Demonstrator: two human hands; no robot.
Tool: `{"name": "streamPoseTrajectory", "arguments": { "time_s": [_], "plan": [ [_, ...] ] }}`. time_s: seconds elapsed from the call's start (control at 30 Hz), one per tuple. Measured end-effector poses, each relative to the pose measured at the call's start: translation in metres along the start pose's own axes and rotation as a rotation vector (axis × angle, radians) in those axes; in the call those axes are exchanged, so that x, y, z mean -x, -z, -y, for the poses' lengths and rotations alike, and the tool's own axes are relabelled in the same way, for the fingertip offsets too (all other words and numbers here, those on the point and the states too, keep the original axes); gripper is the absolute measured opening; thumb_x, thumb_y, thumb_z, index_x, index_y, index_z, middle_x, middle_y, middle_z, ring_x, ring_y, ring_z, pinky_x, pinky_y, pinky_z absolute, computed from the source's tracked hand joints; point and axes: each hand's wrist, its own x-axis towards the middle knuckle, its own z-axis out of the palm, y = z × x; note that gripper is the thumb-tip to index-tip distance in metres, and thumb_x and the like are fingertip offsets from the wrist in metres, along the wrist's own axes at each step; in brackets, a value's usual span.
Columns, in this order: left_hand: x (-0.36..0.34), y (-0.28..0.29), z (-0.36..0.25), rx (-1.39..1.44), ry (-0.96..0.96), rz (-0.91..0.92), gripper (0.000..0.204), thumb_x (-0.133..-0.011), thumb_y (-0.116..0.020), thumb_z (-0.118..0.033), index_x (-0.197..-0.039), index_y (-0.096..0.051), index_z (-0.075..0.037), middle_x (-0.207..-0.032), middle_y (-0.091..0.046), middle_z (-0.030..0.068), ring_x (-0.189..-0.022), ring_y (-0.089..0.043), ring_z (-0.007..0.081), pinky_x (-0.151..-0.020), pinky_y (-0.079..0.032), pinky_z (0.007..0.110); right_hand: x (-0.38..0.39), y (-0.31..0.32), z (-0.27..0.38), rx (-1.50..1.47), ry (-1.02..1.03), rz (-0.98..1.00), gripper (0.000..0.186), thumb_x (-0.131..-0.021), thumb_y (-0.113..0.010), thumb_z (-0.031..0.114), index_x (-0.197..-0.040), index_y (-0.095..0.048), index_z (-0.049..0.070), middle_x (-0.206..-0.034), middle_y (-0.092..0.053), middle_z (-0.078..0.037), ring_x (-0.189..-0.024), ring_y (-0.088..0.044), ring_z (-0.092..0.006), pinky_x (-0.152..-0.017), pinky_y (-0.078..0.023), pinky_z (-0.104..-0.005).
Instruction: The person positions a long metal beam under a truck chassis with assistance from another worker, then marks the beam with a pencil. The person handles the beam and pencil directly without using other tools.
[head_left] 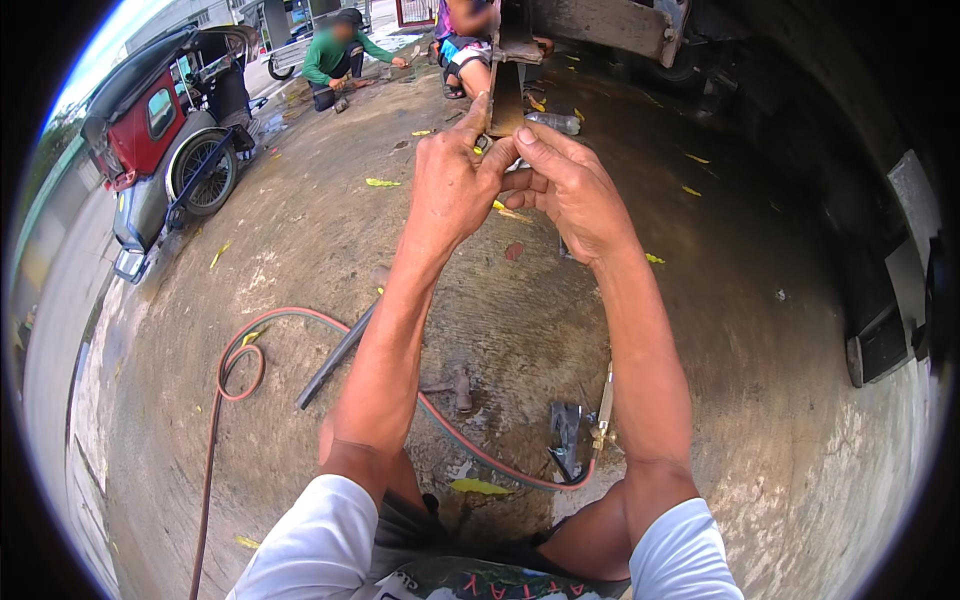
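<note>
Both my arms reach forward to the lower end of a rusty metal frame piece (507, 105) that hangs at the top centre. My left hand (450, 185) is closed there, its index finger stretched up along the metal's left edge and its thumb toward the other hand. Beside it, my right hand (575, 190) pinches with thumb and curled fingers at the bottom edge. A small round metal part shows between the left fingers and the frame piece. Whatever the fingertips hold is mostly hidden by the hands.
On the concrete lie a red-and-grey twin hose (262, 318) with a torch (605, 410), a hammer (458, 390), a dark metal bar (340, 352) and a plastic bottle (555, 123). A person in green (335, 60) crouches far left near a red sidecar (160, 110); another person sits behind the frame piece.
</note>
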Motion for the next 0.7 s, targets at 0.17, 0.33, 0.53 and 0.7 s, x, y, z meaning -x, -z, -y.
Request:
{"name": "streamPoseTrajectory", "arguments": {
  "time_s": [0.17,0.33,0.53,0.7],
  "plan": [
    [0.000,0.000,0.002,0.046,0.003,-0.014,0.052,-0.089,-0.072,-0.019,-0.131,-0.060,0.009,-0.085,-0.070,0.0299,-0.075,-0.074,0.0354,-0.068,-0.056,0.040,-0.001,0.000,-0.001,-0.029,-0.005,0.012,0.042,-0.104,-0.057,0.036,-0.130,-0.061,0.004,-0.109,-0.067,-0.005,-0.088,-0.066,-0.0128,-0.072,-0.050,-0.0253],
    [0.000,0.000,0.001,-0.003,-0.015,-0.016,0.052,-0.089,-0.071,-0.019,-0.131,-0.060,0.009,-0.089,-0.070,0.0308,-0.084,-0.074,0.0390,-0.071,-0.057,0.041,0.000,-0.002,0.000,-0.038,-0.028,-0.003,0.041,-0.104,-0.058,0.036,-0.129,-0.060,0.004,-0.108,-0.066,-0.005,-0.088,-0.065,-0.0130,-0.074,-0.051,-0.0267],
    [0.000,-0.001,-0.001,0.035,0.050,-0.007,0.053,-0.089,-0.071,-0.019,-0.135,-0.059,0.004,-0.088,-0.069,0.0307,-0.077,-0.074,0.0372,-0.070,-0.055,0.041,0.001,0.000,0.000,-0.045,-0.018,0.000,0.043,-0.103,-0.059,0.036,-0.132,-0.059,0.004,-0.111,-0.067,-0.005,-0.088,-0.067,-0.0130,-0.073,-0.051,-0.0260],
    [0.001,0.002,-0.005,0.006,0.053,0.013,0.054,-0.088,-0.071,-0.017,-0.137,-0.058,0.003,-0.084,-0.069,0.0296,-0.068,-0.073,0.0316,-0.066,-0.054,0.039,0.000,-0.001,-0.005,-0.042,-0.008,0.009,0.044,-0.103,-0.058,0.036,-0.134,-0.059,0.006,-0.111,-0.067,-0.005,-0.089,-0.068,-0.0135,-0.071,-0.051,-0.0258]
  ]
}}
